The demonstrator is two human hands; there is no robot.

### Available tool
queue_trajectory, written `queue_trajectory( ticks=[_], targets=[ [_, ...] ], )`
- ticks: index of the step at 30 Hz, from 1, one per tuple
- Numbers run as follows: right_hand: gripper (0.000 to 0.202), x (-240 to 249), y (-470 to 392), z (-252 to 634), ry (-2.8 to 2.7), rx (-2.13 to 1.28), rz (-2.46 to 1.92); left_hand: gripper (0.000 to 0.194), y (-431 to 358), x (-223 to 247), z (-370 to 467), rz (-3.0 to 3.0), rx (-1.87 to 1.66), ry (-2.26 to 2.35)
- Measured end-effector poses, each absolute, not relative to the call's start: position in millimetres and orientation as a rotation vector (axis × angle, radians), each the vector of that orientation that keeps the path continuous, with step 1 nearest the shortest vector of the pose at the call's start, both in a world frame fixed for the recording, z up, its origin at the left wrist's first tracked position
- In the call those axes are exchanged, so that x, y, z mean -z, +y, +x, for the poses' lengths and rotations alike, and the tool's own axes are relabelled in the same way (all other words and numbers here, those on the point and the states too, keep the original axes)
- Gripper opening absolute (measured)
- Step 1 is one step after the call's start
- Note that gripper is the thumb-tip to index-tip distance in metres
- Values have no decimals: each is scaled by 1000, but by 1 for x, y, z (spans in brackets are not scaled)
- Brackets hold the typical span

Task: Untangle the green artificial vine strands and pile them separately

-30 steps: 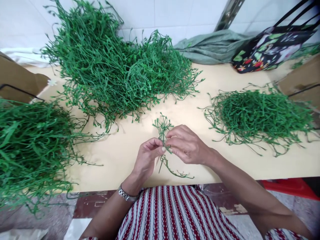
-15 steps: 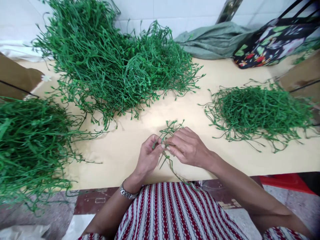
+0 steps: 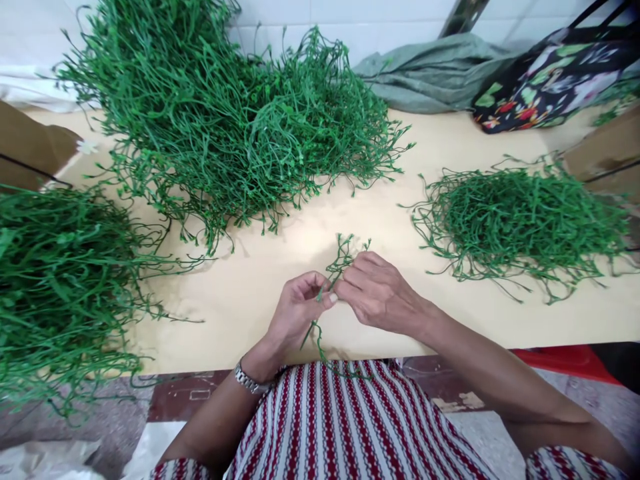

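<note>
Both hands meet over the front part of the table, pinching thin green artificial stems (image 3: 341,257) with small buds at their tips. My left hand (image 3: 299,308), with a metal watch on its wrist, closes thumb and fingers on the stems. My right hand (image 3: 376,292) is curled with its fingertips against the left thumb, also closed on the stems. Branching tips stick up above the hands, and longer ends hang below toward the table's front edge. The exact spot where the fingers grip is partly hidden.
A large heap of green stems (image 3: 215,127) lies at the back, with another pile (image 3: 60,287) at left and a smaller pile (image 3: 525,223) at right. Behind are a grey-green cloth (image 3: 430,73) and a floral bag (image 3: 540,87). Cardboard boxes (image 3: 30,147) stand at both sides.
The hanging stem ends have swung left and sit lower under my left hand. The tips above the hands have shifted and stand more upright. Both hands stay closed together.
</note>
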State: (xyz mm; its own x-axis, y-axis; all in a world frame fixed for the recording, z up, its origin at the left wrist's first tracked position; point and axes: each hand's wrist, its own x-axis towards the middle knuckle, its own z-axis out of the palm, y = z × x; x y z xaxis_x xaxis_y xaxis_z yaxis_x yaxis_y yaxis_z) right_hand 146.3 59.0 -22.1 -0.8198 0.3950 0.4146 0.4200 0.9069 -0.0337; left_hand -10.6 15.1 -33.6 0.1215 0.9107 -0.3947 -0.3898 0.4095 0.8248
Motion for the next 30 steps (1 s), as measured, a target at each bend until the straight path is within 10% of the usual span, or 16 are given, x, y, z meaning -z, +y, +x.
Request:
queue_trajectory(
  ticks=[14, 30],
  targets=[
    [22, 22, 63, 144, -2692, 42, -518, 28, 23, 38, -19, 502, -905, 1039],
    [27, 3, 84, 148, -2734, -998, -108, 29, 14, 28, -27, 572, -795, 981]
  ],
)
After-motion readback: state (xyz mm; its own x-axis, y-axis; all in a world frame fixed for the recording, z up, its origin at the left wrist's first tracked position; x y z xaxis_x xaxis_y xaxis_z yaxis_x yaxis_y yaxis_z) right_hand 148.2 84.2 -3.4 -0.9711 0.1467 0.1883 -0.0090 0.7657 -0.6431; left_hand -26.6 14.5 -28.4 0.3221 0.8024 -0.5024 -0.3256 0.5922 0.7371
